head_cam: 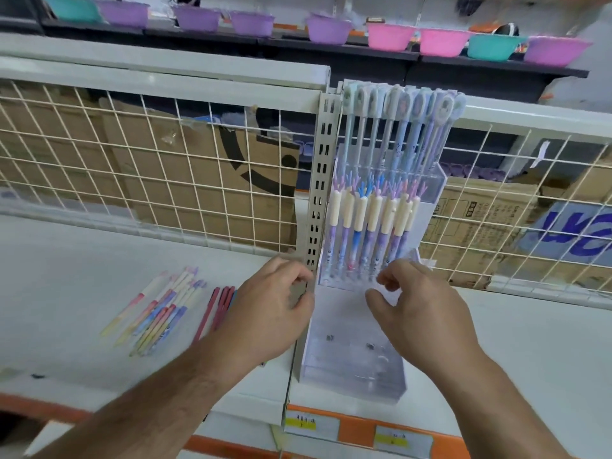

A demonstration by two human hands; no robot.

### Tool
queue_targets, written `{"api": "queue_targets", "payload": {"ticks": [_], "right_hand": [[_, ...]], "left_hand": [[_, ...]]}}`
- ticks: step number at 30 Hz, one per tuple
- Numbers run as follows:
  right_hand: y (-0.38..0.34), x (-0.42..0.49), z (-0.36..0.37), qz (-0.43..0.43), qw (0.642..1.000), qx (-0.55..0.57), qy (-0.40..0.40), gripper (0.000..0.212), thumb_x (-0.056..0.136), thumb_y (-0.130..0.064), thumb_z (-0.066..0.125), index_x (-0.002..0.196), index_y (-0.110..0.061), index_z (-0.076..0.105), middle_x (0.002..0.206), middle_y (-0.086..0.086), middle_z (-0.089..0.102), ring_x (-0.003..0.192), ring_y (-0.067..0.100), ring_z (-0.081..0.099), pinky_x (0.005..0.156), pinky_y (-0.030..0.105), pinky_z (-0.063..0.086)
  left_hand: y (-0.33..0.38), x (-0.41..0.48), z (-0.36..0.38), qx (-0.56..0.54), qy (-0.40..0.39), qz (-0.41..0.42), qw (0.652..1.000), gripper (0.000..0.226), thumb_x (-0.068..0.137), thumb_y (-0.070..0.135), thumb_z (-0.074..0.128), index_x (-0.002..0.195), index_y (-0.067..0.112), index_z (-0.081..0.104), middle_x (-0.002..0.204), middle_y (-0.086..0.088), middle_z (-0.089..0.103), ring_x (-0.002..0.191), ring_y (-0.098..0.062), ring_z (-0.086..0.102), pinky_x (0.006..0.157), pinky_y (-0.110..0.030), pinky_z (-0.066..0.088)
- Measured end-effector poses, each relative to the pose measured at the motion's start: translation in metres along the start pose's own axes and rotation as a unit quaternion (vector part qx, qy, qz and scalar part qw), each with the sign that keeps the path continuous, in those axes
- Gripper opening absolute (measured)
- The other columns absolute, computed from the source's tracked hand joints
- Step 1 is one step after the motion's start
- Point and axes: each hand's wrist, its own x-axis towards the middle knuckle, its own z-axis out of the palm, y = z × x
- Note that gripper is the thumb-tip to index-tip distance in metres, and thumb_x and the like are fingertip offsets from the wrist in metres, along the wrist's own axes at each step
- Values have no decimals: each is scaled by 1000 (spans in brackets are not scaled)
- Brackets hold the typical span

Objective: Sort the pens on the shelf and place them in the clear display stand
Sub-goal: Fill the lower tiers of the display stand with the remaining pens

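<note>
The clear display stand (351, 366) sits on the white shelf against a slotted metal post. Its back tier holds several tall pastel pens (397, 134) with flat toppers. The middle tier holds several cream-capped pens (374, 220) with coral-shaped tops. The front tier holds no pens. My left hand (265, 313) is at the stand's left edge, fingers and thumb curled round that edge. My right hand (420, 309) hovers over the front tier with loosely curled fingers and holds nothing. Loose pastel pens (159, 309) and dark red pens (215, 309) lie on the shelf to the left.
A white wire grid (165, 167) backs the shelf, with cardboard boxes behind it. The slotted post (319, 193) rises just left of the stand. Coloured plastic bowls (387, 36) line a higher shelf. Orange price strips (357, 429) run along the shelf's front edge.
</note>
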Motion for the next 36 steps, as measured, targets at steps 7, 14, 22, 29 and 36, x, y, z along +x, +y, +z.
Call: {"api": "queue_targets", "payload": {"ticks": [7, 14, 22, 29, 36], "right_hand": [[-40, -6, 13, -17, 999, -20, -44, 30, 91, -41, 63, 118, -29, 64, 115, -11, 65, 98, 14, 64, 72, 30, 49], [-120, -14, 69, -8, 994, -35, -103, 32, 90, -47, 61, 119, -33, 60, 113, -10, 62, 101, 18, 63, 79, 32, 52], [-225, -19, 155, -4, 987, -13, -158, 30, 91, -43, 60, 115, -26, 59, 113, -6, 61, 103, 20, 62, 73, 29, 46], [-274, -22, 200, 5, 982, -15, -190, 29, 92, -41, 57, 116, -25, 60, 113, -4, 64, 97, 22, 64, 78, 33, 54], [-284, -17, 219, 18, 978, -49, -202, 21, 92, -38, 56, 106, -23, 59, 99, -3, 62, 82, 21, 61, 62, 29, 45]], "left_hand": [[-28, -4, -18, -8, -3, 10, 1000, 21, 91, 32, 58, 112, 33, 61, 96, 28, 45, 89, 9, 45, 76, -12, 36], [-105, -18, -60, 40, -61, 4, 997, 17, 91, 38, 55, 107, 35, 60, 104, 19, 51, 100, -5, 51, 84, -26, 43], [-212, -37, -108, 96, -103, -5, 990, 20, 91, 40, 52, 105, 30, 63, 111, 8, 59, 111, -16, 53, 93, -29, 42], [-269, -43, -132, 98, -118, -36, 988, 20, 92, 42, 53, 105, 30, 63, 104, 8, 59, 103, -16, 56, 84, -31, 47], [-299, -37, -126, 77, -132, -110, 982, 44, 92, 57, 49, 119, 24, 56, 115, 4, 60, 106, -18, 58, 86, -32, 48]]}}
